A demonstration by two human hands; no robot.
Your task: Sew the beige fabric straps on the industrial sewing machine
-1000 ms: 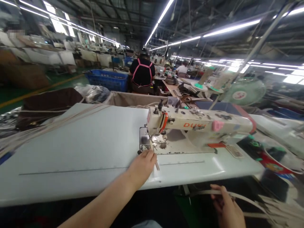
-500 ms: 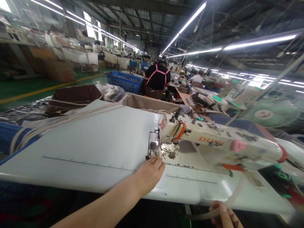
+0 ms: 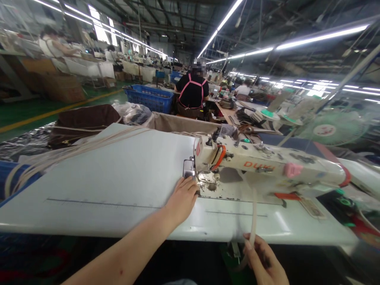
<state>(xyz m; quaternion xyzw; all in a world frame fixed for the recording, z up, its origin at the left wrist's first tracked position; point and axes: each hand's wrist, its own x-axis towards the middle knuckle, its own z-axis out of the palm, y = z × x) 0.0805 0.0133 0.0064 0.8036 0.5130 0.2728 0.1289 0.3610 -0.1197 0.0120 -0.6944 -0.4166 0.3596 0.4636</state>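
Observation:
A white sewing machine (image 3: 258, 162) with orange markings stands on the pale table, its needle head at the left end. My left hand (image 3: 182, 200) lies palm down just before the head, its fingers stretched over the metal plate (image 3: 189, 171). Whether anything lies under those fingers is hidden. At the table's front edge, my right hand (image 3: 263, 255) pinches a pale, narrow strip (image 3: 254, 213) between thumb and fingers. From there the strip runs up over the tabletop toward the machine arm, and its lower end hangs below the edge.
A printed ruler line (image 3: 103, 202) crosses the table (image 3: 133, 170). Several pale cords (image 3: 89, 148) trail over its left side near a brown bag (image 3: 83, 122). Behind are a blue crate (image 3: 148, 99) and a seated person (image 3: 192, 91) with pink straps. A fan (image 3: 326, 130) stands at right.
My right hand has moved left and slightly up, bringing the strip with it. My left hand has slid forward onto the metal plate, its fingers straighter. The view has shifted slightly.

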